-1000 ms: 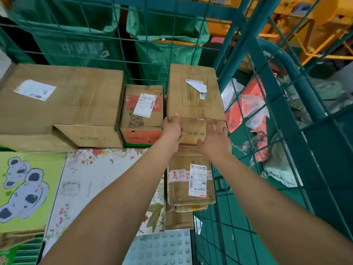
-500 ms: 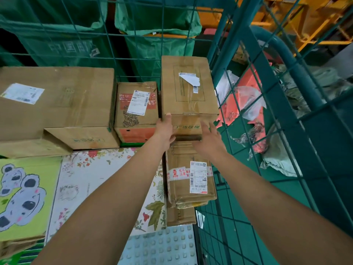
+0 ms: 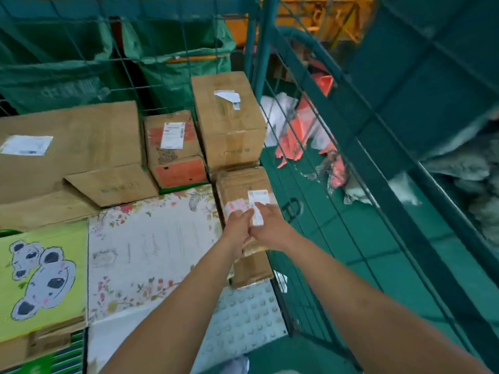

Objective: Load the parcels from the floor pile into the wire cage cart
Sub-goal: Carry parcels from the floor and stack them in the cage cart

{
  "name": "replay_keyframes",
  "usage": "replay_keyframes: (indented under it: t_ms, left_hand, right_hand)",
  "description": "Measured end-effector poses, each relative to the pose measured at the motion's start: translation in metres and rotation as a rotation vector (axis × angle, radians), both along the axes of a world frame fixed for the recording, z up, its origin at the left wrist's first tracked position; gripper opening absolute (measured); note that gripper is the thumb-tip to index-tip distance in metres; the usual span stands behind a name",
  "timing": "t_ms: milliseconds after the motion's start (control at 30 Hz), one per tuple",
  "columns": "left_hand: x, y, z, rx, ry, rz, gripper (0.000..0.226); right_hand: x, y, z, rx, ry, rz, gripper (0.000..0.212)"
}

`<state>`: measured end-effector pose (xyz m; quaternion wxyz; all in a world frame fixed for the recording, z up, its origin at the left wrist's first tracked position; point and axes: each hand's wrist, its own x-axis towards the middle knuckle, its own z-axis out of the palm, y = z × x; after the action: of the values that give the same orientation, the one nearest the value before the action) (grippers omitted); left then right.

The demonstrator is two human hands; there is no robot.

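I look down into the green wire cage cart, which holds several parcels. A tall brown box with a torn white label stands in its back right corner. In front of it lies a small taped brown parcel with a white shipping label. My left hand and my right hand are side by side over the near end of this small parcel, fingers lying on its top. Neither hand grips anything. The image is motion-blurred.
Also in the cart are a large brown box, an orange-printed box, a flat floral box, a green koala box and a bumpy white parcel. Red and white bags lie on the floor beyond the wire side. Green mail sacks hang behind.
Both hands have let go of the tall box's front edge and drawn back toward me, now over the small taped parcel. The camera has shifted and tilted.
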<state>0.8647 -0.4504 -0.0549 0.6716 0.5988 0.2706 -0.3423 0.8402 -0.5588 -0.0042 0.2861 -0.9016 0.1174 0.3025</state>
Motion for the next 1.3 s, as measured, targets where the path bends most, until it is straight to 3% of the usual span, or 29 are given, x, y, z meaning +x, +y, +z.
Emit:
replay_keyframes:
  t_ms: [100, 167, 367, 533, 767, 867, 933, 1033, 1133, 1200, 1300]
  left_hand:
    - [-0.058, -0.007, 0.006, 0.014, 0.013, -0.046, 0.022]
    - [-0.106, -0.013, 0.005, 0.046, -0.002, -0.113, 0.014]
    - [-0.254, -0.034, 0.017, 0.077, -0.033, -0.363, 0.013]
    - [-0.374, -0.046, 0.02, 0.078, 0.002, -0.655, 0.012]
    - [-0.557, -0.082, 0.024, 0.131, -0.073, -1.141, 0.013]
    - [-0.613, -0.093, 0.029, 0.132, -0.131, -1.325, 0.019]
    - [-0.655, -0.099, 0.035, 0.143, -0.145, -1.457, 0.009]
    - [-0.708, -0.107, 0.039, 0.133, -0.205, -1.613, 0.019]
    - [-0.752, -0.117, 0.034, 0.151, -0.222, -1.746, 0.012]
    - [-0.772, -0.122, 0.025, 0.162, -0.229, -1.802, 0.027]
    - [-0.817, -0.134, 0.017, 0.185, -0.211, -1.928, 0.029]
  right_hand:
    - [-0.066, -0.002, 0.014, 0.045, 0.018, -0.024, 0.065]
    - [-0.125, -0.008, 0.016, 0.083, 0.022, -0.139, 0.067]
    - [-0.307, -0.026, 0.007, 0.116, -0.007, -0.424, 0.079]
    - [-0.465, -0.03, -0.001, 0.185, -0.005, -0.723, 0.067]
    - [-0.71, -0.003, -0.012, 0.235, 0.049, -1.308, 0.076]
    - [-0.772, 0.014, -0.012, 0.271, 0.01, -1.478, 0.064]
    - [-0.813, 0.029, -0.012, 0.3, -0.01, -1.609, 0.064]
    - [-0.86, 0.047, -0.021, 0.34, -0.056, -1.773, 0.064]
    - [-0.898, 0.062, -0.035, 0.38, -0.101, -1.909, 0.063]
    - [-0.916, 0.069, -0.04, 0.397, -0.097, -1.974, 0.062]
    - [-0.951, 0.079, -0.048, 0.441, -0.071, -2.089, 0.061]
